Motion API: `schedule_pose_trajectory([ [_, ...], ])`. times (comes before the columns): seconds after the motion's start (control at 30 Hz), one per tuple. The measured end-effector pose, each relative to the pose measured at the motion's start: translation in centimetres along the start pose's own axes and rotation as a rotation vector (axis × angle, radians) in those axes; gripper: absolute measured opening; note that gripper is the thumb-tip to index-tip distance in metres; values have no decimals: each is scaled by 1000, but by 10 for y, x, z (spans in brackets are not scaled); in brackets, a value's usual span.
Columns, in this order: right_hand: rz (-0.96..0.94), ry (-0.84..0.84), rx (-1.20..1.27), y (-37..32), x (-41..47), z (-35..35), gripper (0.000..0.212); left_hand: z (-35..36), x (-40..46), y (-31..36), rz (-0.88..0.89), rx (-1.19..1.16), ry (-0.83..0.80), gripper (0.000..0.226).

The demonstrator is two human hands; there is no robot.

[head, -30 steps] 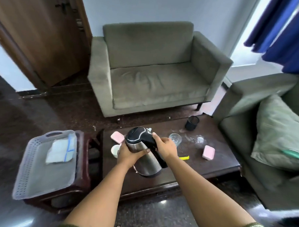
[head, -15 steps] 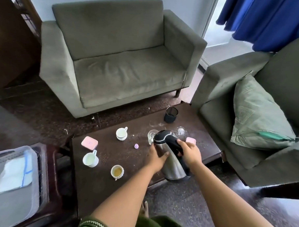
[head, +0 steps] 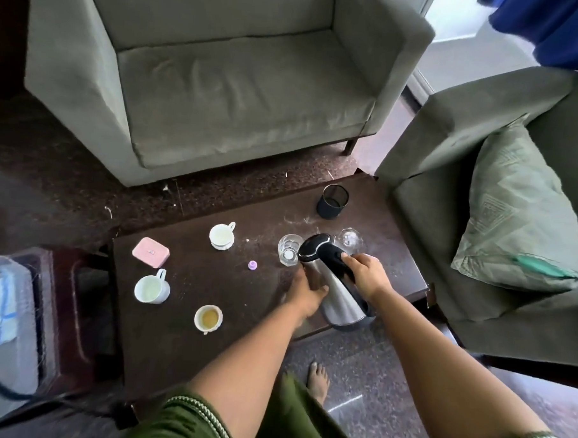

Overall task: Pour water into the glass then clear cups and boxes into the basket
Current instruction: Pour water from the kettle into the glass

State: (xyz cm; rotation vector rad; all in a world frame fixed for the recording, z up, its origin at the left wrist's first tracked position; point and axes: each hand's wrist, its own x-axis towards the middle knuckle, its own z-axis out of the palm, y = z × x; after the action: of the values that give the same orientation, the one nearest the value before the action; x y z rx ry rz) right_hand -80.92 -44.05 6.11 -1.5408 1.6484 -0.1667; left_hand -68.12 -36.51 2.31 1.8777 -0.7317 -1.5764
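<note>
A steel kettle with a black lid and handle leans toward a clear glass on the dark table. My right hand grips the black handle. My left hand presses against the kettle's steel side. The spout is right next to the glass rim. Three white cups stand on the table: one far, one at the left, one holding tea near the front. A pink box lies at the far left. The grey basket sits on a side table at the left edge.
A black mesh pen cup stands at the table's far right, a second clear glass beyond the kettle, a small purple cap mid-table. Green sofas stand behind and to the right. My bare foot is on the floor.
The kettle moved right across the table to the glass and now tips toward it. My view dropped lower, so the cups on the table came into sight.
</note>
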Motion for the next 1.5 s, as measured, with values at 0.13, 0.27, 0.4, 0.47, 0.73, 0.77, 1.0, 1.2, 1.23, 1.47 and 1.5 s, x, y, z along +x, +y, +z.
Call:
schedule_pose_trajectory([
  [0.13,6,-50,-22,-2,13,2,39,4,4,4,-38,-44,24,74],
  [0.27,37,-41,-110,-5,23,1,44,4,6,6,-55,-102,35,76],
  [0.4,69,-62,-138,-12,30,-1,48,3,6,7,-74,-129,23,79],
  [0.47,68,-69,-117,-16,32,-1,47,2,6,9,-98,-133,13,84],
  [0.73,104,-93,-131,-31,39,-1,52,-7,3,16,-135,-162,4,88],
  [0.77,101,-96,-126,-32,41,0,53,-8,3,17,-138,-166,-2,86],
  [1.0,124,-105,-123,-38,47,1,48,-9,7,14,-153,-193,-20,83],
  [1.2,88,-127,-114,-46,49,0,45,-9,11,12,-130,-204,-12,79],
  [1.23,81,-133,-119,-48,49,1,44,-9,11,12,-136,-200,-7,78],
  [1.47,70,-136,-181,-56,51,3,47,-9,17,9,-139,-178,6,79],
  [1.5,71,-135,-186,-57,51,3,47,-9,16,9,-135,-178,5,80],
])
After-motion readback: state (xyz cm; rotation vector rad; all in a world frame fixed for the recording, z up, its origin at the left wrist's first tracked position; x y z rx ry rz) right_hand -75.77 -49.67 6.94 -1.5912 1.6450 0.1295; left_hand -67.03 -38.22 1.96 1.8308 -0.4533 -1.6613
